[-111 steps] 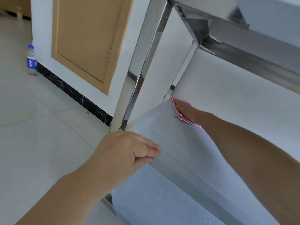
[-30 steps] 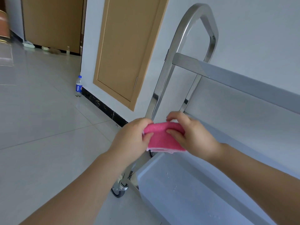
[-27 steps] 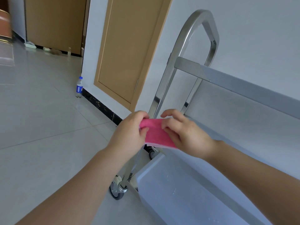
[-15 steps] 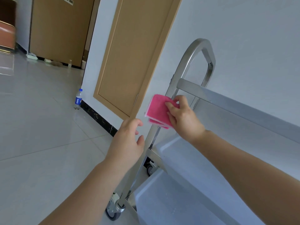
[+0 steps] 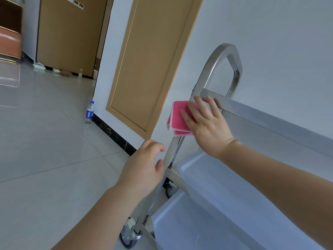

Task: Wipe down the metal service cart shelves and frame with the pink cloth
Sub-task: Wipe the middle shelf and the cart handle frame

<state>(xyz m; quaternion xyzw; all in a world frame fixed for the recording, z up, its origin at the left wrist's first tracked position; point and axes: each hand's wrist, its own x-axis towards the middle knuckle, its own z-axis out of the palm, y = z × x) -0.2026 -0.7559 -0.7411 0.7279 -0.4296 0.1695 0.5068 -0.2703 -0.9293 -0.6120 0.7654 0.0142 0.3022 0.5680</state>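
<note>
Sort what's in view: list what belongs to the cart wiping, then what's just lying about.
Job:
pink cloth, pressed to the frame by the right hand
cart frame post
top shelf
middle shelf
left hand

Lying about:
Pepsi bottle
wooden door

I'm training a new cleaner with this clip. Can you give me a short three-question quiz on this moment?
1. True or false: the right hand presses the pink cloth against the cart's upright post.
2. What does the left hand hold? A) bottle B) nothing C) cloth
3. Where does the bottle stand?

Key: 1 true. 2 B; its fingers are relaxed beside the post. 3 On the floor, by the wall next to the door.
</note>
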